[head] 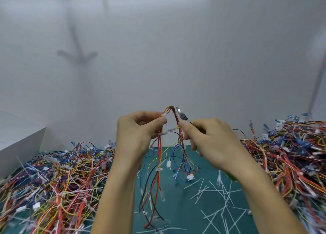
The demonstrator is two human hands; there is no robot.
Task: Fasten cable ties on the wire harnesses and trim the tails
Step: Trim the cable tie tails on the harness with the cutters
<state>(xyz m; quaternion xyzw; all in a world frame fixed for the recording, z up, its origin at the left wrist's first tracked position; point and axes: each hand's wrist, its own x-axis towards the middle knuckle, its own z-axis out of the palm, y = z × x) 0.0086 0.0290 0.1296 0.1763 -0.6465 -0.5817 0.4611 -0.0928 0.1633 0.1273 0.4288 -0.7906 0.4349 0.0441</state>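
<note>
White wall [176,48] fills the upper half of the head view, with a blurred grey shadow [77,53] on it. Below it lies a green mat [187,214].

Raised over the mat, mid-picture, is a wire harness [159,163] of red, yellow, black and blue leads, bent into an upturned U. Everything else is placed from it.

The left hand [135,135] is at the harness's left leg, fingers curled, thumb and forefinger pinching the wires just under the bend. The right hand [211,142] is at the right leg, curled round a pair of cutters [182,117]. Their metal tip points up, just beside the top of the bend. Whether the blades are parted or closed cannot be told.

A small white cable tie [174,114] wraps the right leg next to the cutter tip, and a second tie [182,148] sits lower on the same leg. The harness's loose ends hang toward the mat, one ending in a white connector [190,177].

Left of the harness a left pile [53,181] of tangled harnesses covers the mat. A right pile [291,159] lies to the harness's right. Below and right of it, trimmed tails [220,198] lie scattered on the bare mat. Far to its left a white box [21,140] stands by the wall. Something green [231,177] shows under the right wrist, too blurred to identify.
</note>
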